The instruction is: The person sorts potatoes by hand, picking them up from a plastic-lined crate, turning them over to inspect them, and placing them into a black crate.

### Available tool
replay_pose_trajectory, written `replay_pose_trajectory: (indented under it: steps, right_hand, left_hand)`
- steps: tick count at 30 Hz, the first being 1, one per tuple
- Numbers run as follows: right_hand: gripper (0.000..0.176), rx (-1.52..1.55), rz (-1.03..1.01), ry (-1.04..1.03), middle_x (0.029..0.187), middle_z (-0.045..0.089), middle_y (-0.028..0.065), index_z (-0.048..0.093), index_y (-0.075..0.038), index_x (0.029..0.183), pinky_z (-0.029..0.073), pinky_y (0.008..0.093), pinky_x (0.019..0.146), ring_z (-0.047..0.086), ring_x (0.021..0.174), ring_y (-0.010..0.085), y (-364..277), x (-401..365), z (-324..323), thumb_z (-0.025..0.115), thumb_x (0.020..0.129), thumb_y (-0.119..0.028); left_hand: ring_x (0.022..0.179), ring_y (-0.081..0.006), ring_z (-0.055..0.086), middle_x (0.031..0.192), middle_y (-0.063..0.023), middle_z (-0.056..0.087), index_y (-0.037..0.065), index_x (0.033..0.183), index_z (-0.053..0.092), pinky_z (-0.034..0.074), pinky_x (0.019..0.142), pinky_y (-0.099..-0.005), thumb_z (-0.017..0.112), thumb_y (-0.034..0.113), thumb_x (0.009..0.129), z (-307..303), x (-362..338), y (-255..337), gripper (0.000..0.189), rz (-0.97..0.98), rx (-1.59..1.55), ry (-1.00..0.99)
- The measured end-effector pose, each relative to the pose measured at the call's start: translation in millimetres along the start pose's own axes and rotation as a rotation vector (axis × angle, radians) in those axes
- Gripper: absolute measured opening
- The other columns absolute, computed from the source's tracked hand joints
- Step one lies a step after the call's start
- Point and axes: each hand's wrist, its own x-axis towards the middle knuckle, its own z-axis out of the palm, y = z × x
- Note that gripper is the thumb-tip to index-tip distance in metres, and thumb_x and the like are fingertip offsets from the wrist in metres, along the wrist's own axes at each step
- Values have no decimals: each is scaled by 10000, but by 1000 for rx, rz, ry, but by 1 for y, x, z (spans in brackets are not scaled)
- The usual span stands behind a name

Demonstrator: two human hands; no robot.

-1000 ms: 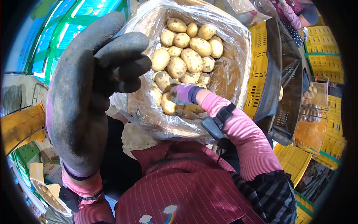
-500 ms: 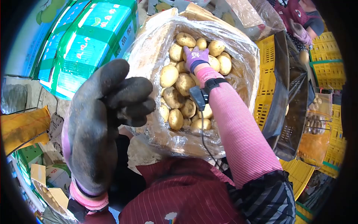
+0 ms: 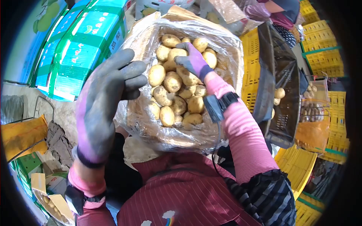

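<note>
Inside a plastic-lined cardboard box lie many potatoes, partly streaked with dirt. My right hand, in a purple and grey glove, reaches in from the right with thumb and fingers around a potato in the upper part of the pile. The underside of that grip is hidden. My left hand, in a dirty grey and purple glove, is raised beside the left edge of the box. Its fingers are loosely bent and apart, with nothing in them.
Blue cartons with green tape stand at the upper left. A yellow crate and a dark-lined crate holding several potatoes are right of the box. Another person is partly visible at the upper right.
My right hand has gone from lying spread on the potatoes to gripping one. My left hand has turned slightly and stays raised. The whole view has shifted, and more potatoes show in the dark-lined crate.
</note>
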Motion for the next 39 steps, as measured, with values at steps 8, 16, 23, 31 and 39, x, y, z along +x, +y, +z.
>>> replay_pose_trajectory:
  steps: [8, 16, 23, 31, 39]
  right_hand:
    - [565, 1085, 14, -128, 1346, 586, 144, 467, 16, 1436, 483, 387, 1067, 599, 1236, 242, -112, -180, -24, 574, 1004, -331]
    - [568, 281, -103, 36, 1319, 591, 115, 461, -9, 1454, 500, 354, 1004, 585, 1195, 187, -131, -259, -50, 633, 991, -287]
    - [548, 887, -76, 502, 1289, 627, 150, 522, -20, 1386, 521, 373, 962, 636, 1123, 222, -72, -303, -136, 638, 976, -364]
    - [506, -130, -206, 1007, 1416, 556, 146, 496, 27, 1424, 389, 342, 1102, 532, 1272, 232, -47, -305, -193, 626, 966, -145]
    - [178, -317, -849, 245, 957, 682, 95, 686, -70, 963, 502, 365, 817, 656, 930, 265, -218, -282, -3, 764, 802, -66]
  left_hand:
    - [1321, -213, 518, 1428, -149, 533, 56, 1552, 330, 467, 1059, -368, 652, 24, 865, 50, -5, -34, 760, 39, 15, -329]
    - [1287, -203, 529, 1441, -135, 500, 20, 1535, 348, 460, 1073, -336, 766, 76, 883, 82, -13, -43, 776, 71, -43, -670]
    - [1104, -232, 645, 1209, -141, 665, 40, 1409, 529, 514, 955, -354, 682, 274, 956, 97, 4, -48, 533, 290, 253, -475]
    - [1093, -348, 638, 1182, -146, 666, 95, 1287, 605, 510, 901, -474, 566, 332, 968, 100, 12, -72, 399, 442, 962, -540]
    - [986, -283, 656, 998, -87, 689, 139, 1073, 697, 514, 791, -443, 523, 219, 938, 136, 13, -111, 233, 575, 1187, -508]
